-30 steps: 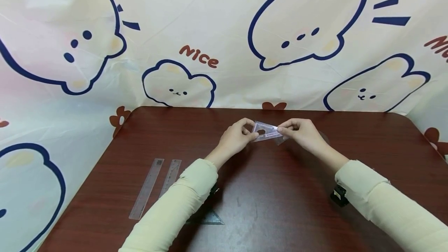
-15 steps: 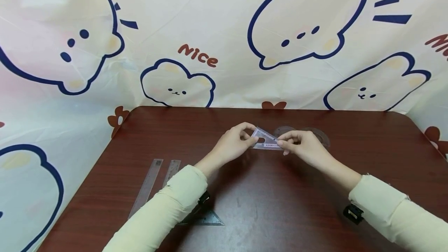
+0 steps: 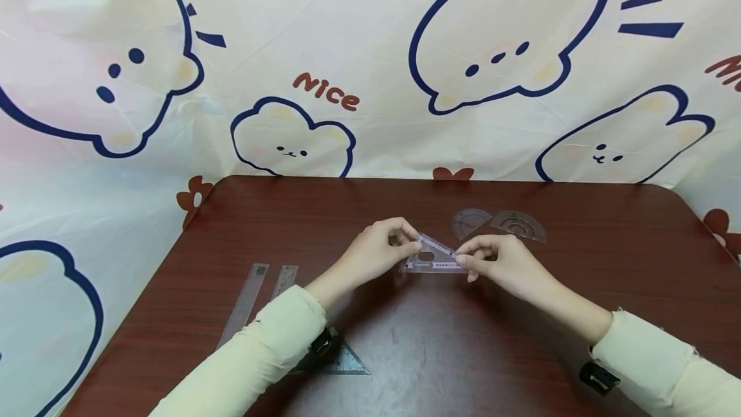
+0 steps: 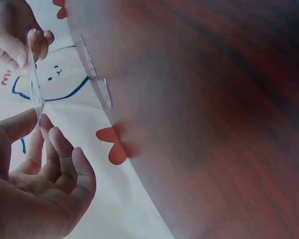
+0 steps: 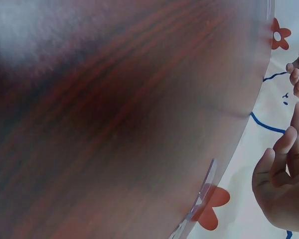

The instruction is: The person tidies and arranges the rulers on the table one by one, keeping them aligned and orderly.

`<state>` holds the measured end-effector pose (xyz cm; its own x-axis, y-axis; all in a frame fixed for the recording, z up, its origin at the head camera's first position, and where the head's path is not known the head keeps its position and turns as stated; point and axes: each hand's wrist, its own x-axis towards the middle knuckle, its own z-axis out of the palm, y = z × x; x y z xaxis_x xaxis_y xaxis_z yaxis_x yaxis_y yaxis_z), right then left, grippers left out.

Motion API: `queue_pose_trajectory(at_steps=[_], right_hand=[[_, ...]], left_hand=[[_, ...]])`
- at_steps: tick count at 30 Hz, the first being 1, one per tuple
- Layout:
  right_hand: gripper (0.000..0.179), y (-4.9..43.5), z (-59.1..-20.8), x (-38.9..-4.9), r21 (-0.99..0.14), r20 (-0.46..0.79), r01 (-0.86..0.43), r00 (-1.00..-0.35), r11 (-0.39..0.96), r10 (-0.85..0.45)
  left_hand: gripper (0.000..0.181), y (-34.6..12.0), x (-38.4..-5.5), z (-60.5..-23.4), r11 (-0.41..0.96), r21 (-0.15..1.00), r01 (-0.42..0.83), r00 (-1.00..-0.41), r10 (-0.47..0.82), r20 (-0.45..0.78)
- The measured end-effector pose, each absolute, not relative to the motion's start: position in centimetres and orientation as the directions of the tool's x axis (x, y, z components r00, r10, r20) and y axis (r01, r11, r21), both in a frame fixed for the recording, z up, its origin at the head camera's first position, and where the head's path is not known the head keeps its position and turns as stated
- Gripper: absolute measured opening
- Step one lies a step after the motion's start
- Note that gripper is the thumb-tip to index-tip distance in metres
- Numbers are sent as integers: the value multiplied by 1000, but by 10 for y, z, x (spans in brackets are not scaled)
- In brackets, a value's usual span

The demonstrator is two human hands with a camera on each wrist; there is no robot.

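Note:
A clear set square (image 3: 438, 265) with a hole in it is held above the table between both hands. My left hand (image 3: 379, 251) pinches its left corner between thumb and fingertips. At the opposite end, my right hand (image 3: 502, 261) pinches the right corner. Seen edge-on in the left wrist view, the set square (image 4: 35, 82) looks like a thin strip joining the two hands. Just behind the right hand, two clear protractors (image 3: 471, 222) (image 3: 518, 225) lie side by side on the table.
Two clear rulers (image 3: 246, 301) (image 3: 285, 279) lie at the left, partly covered by the left sleeve. Another set square (image 3: 346, 363) lies near the front, half hidden by that forearm. A printed cloth (image 3: 393, 140) hangs behind the brown table (image 3: 463, 352).
Both hands have drawn the set square nearer to me and slightly left, holding it throughout. The protractors, earlier mostly hidden behind the right hand, now show.

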<state>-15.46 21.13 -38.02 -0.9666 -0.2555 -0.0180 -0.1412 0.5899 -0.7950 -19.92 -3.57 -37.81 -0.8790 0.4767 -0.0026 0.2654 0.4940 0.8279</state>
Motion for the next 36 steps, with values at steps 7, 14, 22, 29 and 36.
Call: queue_pose_trajectory(at_steps=[7,14,22,29,36], right_hand=[[15,213,-386,-142,-787,-34,-142,-962,601,-271],[18,216,-394,-131,-803,-79,-127,-946,582,-314],[19,213,-404,-115,-834,-135,-94,-920,544,-367],[10,210,-413,-105,-838,-117,-135,-902,529,-415],[8,203,-420,-104,-800,-89,-190,-900,569,-426]], left_hand=[[6,-35,-187,-382,475,843,252,-869,494,-19],[6,-36,-177,-384,514,827,228,-862,502,-74],[8,-38,-161,-386,638,741,209,-867,471,-160],[11,-43,-151,-392,657,717,233,-849,497,-180],[10,-48,-146,-397,673,696,251,-825,525,-210]])
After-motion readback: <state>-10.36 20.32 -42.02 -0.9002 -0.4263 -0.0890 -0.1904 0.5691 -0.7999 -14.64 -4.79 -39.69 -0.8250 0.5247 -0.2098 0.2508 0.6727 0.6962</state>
